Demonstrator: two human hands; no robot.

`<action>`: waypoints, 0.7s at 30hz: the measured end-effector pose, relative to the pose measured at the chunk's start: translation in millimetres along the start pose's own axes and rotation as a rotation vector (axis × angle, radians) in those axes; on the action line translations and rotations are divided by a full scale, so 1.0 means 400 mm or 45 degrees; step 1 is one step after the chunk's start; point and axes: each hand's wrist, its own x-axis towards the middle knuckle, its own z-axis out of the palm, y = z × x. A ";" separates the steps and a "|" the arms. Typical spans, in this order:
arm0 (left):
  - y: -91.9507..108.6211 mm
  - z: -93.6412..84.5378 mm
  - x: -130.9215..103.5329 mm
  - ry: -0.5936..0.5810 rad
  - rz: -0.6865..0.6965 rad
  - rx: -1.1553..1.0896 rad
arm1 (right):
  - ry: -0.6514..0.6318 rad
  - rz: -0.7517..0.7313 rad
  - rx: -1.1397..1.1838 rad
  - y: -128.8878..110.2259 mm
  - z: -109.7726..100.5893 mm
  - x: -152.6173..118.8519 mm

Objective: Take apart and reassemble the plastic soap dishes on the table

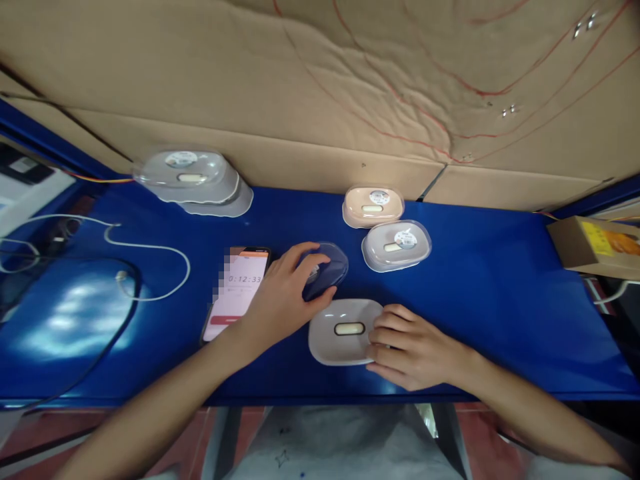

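Observation:
A grey oval dish (pixel 325 343) with a cream oblong piece at its centre lies near the table's front edge. My right hand (pixel 413 347) rests at the dish's right rim, its fingers bent together over the edge. Just behind the dish, my left hand (pixel 293 290) grips a clear plastic lid (pixel 336 265) between thumb and fingers. A label on the lid is partly covered by those fingers. Behind to the right stand a lidded grey dish (pixel 375 251) and a lidded pinkish dish (pixel 353 210), each with a round label.
A phone (pixel 235 303) showing a timer lies left of my left hand. Stacked grey dishes (pixel 240 200) with a clear lid stand at the back left. Cables (pixel 170 250) cross the blue table (pixel 480 300) at left. A cardboard box (pixel 575 250) sits at the right edge.

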 end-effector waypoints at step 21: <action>0.090 -0.019 -0.068 -0.497 0.235 -0.097 | 0.274 0.073 -0.056 0.005 -0.023 -0.001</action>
